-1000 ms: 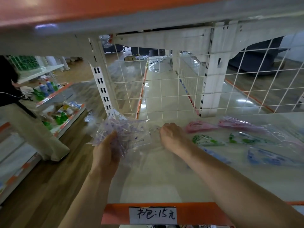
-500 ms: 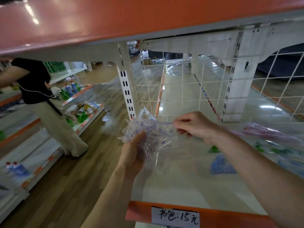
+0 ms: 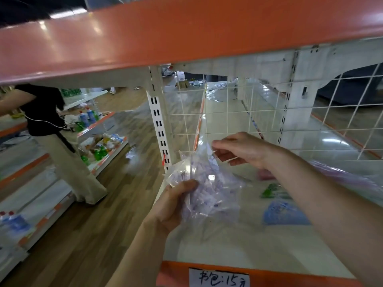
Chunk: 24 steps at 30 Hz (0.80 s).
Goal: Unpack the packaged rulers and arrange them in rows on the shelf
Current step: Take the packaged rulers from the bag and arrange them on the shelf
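My left hand grips a clear plastic packet with purple print, held above the left end of the white shelf. My right hand pinches the packet's upper edge, and a clear strip stands up from it. Further packets lie on the shelf to the right: a blue one, a green-printed one and a pink one, partly hidden behind my right forearm. Whether a ruler is inside the held packet cannot be made out.
An orange-edged upper shelf hangs close overhead. A white wire grid backs the shelf. A price label sits on the orange front edge. A person stands at the left by low shelves with bottles.
Both hands have lifted the purple-printed packet up off the shelf. My right hand moved from the shelf surface to the packet's top edge. The camera view has tilted up and left.
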### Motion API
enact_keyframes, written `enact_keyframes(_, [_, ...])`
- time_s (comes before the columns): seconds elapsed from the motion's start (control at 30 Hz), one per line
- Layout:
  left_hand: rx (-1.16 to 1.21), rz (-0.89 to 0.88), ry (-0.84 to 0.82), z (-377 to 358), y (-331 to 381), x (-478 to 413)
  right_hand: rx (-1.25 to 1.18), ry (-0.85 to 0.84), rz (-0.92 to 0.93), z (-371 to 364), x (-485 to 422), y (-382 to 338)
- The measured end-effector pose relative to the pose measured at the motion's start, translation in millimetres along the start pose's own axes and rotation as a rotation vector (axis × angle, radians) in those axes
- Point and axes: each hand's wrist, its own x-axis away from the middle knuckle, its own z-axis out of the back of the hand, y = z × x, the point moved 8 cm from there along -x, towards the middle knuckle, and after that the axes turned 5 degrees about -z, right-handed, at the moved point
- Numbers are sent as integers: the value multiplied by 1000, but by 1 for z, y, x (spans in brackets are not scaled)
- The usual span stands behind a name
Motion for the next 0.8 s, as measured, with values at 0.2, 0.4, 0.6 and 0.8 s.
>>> enact_keyframes(0.2, [-33, -14, -10, 0, 0, -2, -15, 169, 115, 13, -2, -24])
enact_keyframes(0.4, [85, -46, 80, 12, 4, -6, -558, 389, 139, 65, 10, -3])
enact_keyframes(0.6, [64, -88, 123, 13, 7, -8, -215, 683, 674, 61, 60, -21])
enact_keyframes(0.8, [3, -55, 120, 8, 5, -5, 849, 569, 1133, -72, 92, -1])
